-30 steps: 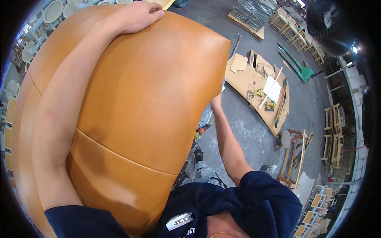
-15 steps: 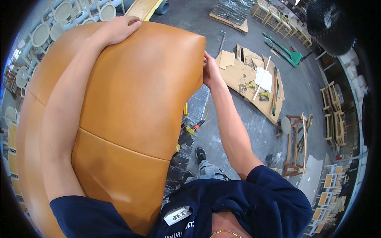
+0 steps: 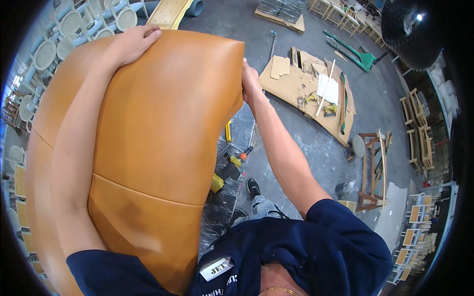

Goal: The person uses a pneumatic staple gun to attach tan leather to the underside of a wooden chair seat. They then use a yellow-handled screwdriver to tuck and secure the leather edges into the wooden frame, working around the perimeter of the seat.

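A large curved piece of upholstery in tan leather, with a seam across it, fills the left and middle of the view. My left forearm lies along its surface. At its far edge my left hand is bent over the rim, fingers together and pressed on the leather. My right hand grips the piece's right edge below the far corner; its fingertips are hidden behind the leather. Under the right edge, a yellow-and-black power tool lies on a plastic-wrapped surface.
To the right, a cardboard-covered pallet bears yellow tools and strips. Farther off stand a green pallet jack and a wrapped stack. A wooden frame stands at the right. Several chairs crowd the far left.
The leather piece and both hands have shifted slightly left in view. More of the power tool and wrapped surface shows beneath the right edge. Both hands keep their hold.
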A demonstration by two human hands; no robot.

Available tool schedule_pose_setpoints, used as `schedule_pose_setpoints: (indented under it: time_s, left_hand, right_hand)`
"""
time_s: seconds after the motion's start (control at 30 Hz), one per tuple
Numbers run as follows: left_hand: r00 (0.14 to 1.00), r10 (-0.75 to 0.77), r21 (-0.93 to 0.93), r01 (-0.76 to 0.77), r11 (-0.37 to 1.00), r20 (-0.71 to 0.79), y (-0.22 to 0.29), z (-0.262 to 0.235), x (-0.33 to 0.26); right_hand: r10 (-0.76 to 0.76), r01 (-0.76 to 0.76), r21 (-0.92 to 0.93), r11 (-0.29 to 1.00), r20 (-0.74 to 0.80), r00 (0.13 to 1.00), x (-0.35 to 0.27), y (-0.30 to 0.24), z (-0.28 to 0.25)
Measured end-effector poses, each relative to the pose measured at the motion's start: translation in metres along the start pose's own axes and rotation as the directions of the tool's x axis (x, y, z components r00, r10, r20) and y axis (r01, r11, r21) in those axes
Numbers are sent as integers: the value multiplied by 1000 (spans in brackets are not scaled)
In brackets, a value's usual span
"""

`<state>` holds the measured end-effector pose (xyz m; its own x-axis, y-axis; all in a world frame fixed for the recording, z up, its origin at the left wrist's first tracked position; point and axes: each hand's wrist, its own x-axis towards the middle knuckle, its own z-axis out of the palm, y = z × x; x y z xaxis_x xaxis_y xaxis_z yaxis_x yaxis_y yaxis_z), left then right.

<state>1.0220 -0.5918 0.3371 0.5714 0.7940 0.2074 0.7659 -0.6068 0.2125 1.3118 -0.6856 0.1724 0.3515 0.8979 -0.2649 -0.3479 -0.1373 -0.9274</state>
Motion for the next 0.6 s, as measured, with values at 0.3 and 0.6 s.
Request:
schedule_pose_setpoints:
  time_s: [0.3,0.6]
  left_hand:
    - [999,-27,-109,29,994,20,16,-3,-4]
    - [856,-517,295,490,820,16,10,-4,22]
  right_hand:
    - [-274,263,136,955,71,959,28,36,-10]
    - [-262,252,195,948,26,965,18,32,23]
